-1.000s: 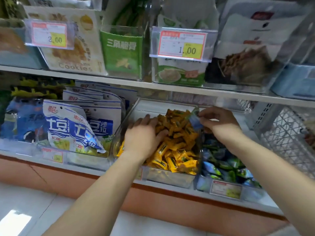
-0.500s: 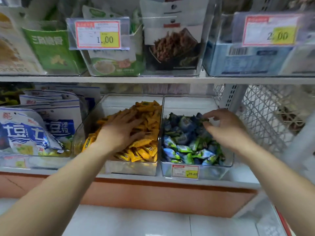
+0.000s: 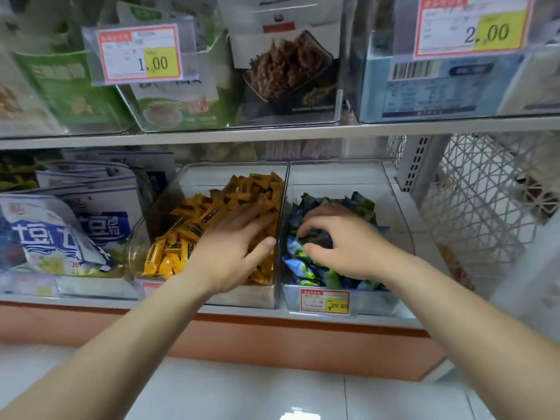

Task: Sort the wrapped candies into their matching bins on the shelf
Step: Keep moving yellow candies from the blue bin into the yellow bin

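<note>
Shelf (image 3: 91, 301) w/ clear bins (image 3: 333, 177). L hand (image 3: 230, 253) lies flat on yellow candies (image 3: 242, 189). R hand (image 3: 342, 237) curls over blue-green candies (image 3: 303, 268); grip unclear.

The left hand (image 3: 230, 253) lies on the yellow candies (image 3: 194, 219). Its fingers (image 3: 253, 215) are smeared by motion blur, so their tips cannot be made out, and the hand covers the near right part of that heap. The right hand (image 3: 345, 241) curls over the blue-green candies (image 3: 303, 268) with its fingers (image 3: 306, 227) tucked downward; whether they pinch a wrapper cannot be told. The left forearm hides most of the yellow bin's price tag (image 3: 150, 285). On the right bin's price tag (image 3: 325, 301) only 29.80 reads; the other print is too small. The upper-shelf packets (image 3: 285, 65) are cut off by the top edge and the white-and-blue bags (image 3: 45, 234) by the left edge. The wire basket (image 3: 472, 201) at far right is blurred.
</note>
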`<state>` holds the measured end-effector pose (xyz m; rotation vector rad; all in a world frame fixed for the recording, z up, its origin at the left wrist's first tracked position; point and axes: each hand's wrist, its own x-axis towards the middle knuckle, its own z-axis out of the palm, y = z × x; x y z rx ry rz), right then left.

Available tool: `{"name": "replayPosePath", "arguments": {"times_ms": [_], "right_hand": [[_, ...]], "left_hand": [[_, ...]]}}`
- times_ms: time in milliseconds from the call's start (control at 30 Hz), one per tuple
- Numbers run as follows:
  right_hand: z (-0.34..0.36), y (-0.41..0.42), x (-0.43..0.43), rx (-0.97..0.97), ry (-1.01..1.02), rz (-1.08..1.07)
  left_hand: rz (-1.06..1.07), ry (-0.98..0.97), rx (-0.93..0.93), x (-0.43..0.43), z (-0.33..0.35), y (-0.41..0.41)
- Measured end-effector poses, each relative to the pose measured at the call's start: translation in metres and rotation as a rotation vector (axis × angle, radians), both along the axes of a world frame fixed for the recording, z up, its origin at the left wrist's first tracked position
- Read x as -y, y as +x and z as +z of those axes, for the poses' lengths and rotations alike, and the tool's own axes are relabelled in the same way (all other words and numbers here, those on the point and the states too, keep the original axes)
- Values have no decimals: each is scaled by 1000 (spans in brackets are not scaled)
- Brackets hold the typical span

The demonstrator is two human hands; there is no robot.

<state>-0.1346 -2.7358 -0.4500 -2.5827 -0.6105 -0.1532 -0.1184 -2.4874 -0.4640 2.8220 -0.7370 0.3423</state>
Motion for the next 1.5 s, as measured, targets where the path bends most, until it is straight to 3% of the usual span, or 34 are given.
{"name": "replayPosePath", "arguments": {"times_ms": [100, 233, 333, 400, 467, 533, 633, 833, 900, 967, 1033, 1133, 1267, 1400, 1500], "right_hand": [[-11, 5, -6, -110, -168, 58], [-17, 17, -8, -218, -316, 50], [-15, 27, -12, -172, -448, 7], [-13, 35, -15, -95, -510, -18], [-8, 44, -13, -84, -550, -63], [3, 52, -7, -107, -608, -117], [18, 65, 9, -78, -675, -149], [41, 71, 34, -115, -579, -216], [41, 68, 25, -30, -399, -138], [38, 65, 6, -116, -314, 45], [26, 66, -12, -306, -407, 200], [0, 77, -17, -473, -630, 165], [-17, 84, -19, -346, -838, 151], [-2, 91, 3, -211, -714, 147], [14, 94, 33, -220, -570, 73]], "left_hand": [[-52, 139, -102, -18, -13, 16], [-38, 153, 8, -26, -5, 43], [114, 202, 44, -17, 10, 52], [207, 140, 97, -2, 17, 45], [193, -48, 209, 18, 20, 27], [85, -187, 91, 33, 14, 9], [26, -186, -79, 36, -3, -1], [-7, -270, -57, 32, -13, 2], [-16, -289, -53, 31, -14, 3], [-29, -306, -62, 31, -14, 3], [-18, -303, -80, 30, -14, 3], [2, -309, -118, 29, -16, 5], [13, -316, -108, 27, -15, 3], [17, -316, -88, 28, -15, 2], [8, -332, -82, 28, -17, 3]]}}
